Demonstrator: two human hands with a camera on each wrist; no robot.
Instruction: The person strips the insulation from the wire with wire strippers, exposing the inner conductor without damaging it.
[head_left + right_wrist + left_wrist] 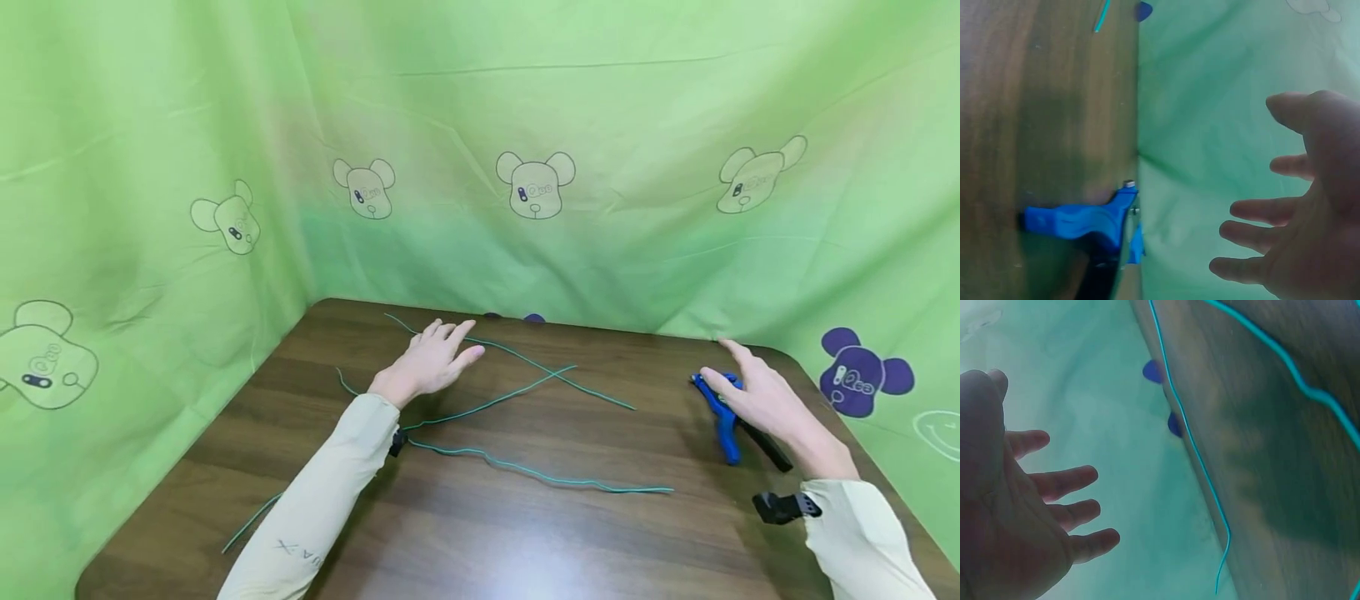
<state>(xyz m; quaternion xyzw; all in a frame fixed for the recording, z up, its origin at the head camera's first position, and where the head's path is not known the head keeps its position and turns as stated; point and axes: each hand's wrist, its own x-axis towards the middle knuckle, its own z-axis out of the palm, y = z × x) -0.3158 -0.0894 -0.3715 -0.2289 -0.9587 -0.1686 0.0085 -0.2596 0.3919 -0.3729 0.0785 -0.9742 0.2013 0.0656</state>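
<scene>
Wires (645, 490), thin, teal and slightly wavy, lie across the table (450, 533), mostly running left to right; two cross. Blue pliers (726, 433) with one black handle lie at right, head toward the far edge. Left hand (426, 364) above wires, right hand (776, 406) above pliers, both hold nothing, fingers extended.
</scene>
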